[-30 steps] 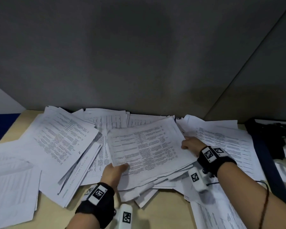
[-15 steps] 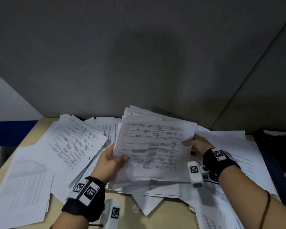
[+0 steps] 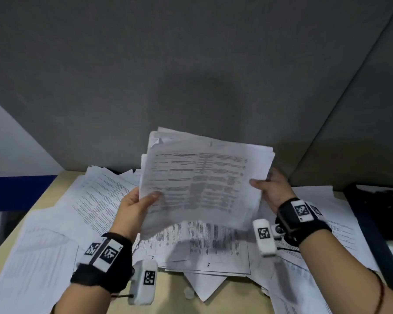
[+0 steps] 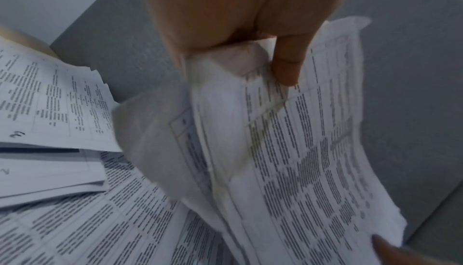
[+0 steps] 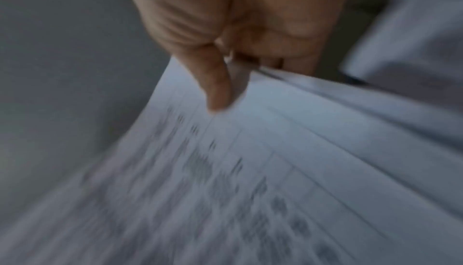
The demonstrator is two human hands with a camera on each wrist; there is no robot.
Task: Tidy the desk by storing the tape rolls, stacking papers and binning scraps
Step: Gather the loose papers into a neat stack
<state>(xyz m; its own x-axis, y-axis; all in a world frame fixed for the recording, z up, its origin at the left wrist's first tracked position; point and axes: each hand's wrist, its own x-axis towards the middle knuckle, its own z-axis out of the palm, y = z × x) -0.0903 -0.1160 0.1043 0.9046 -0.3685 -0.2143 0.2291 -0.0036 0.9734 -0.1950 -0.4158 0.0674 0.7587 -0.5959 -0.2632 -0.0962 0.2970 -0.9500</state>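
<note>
Plainly, from the head view, we are in the paper-stacking step: our left hand (image 3: 132, 211) and right hand (image 3: 272, 189) each pinch one side of a sheaf of white printed sheets (image 3: 202, 184), held tilted up above the tabletop (image 3: 168, 288). Beneath it, many more loose printed pages (image 3: 95, 200) lie fanned across the pale wooden surface, some reaching its near and left edges. We judge the next move calls for squaring the sheaf, probably by tapping its lower edge on a bare patch, and there is little of that; the small strip near us is the only open room. A grey partition wall (image 3: 191, 75) stands close behind, so we have little room to move forward. Dark objects (image 3: 379, 200) sit at the far right, too dim to name. No tape rolls show.

From the left wrist view, our thumb (image 4: 285, 65) presses on the top sheet while the other fingers are hidden behind the bundle, whose edges sit uneven and crumpled.

From the right wrist view, heavily blurred, our thumb (image 5: 218, 89) clamps the sheaf's edge; layered page edges splay out beside it.
</note>
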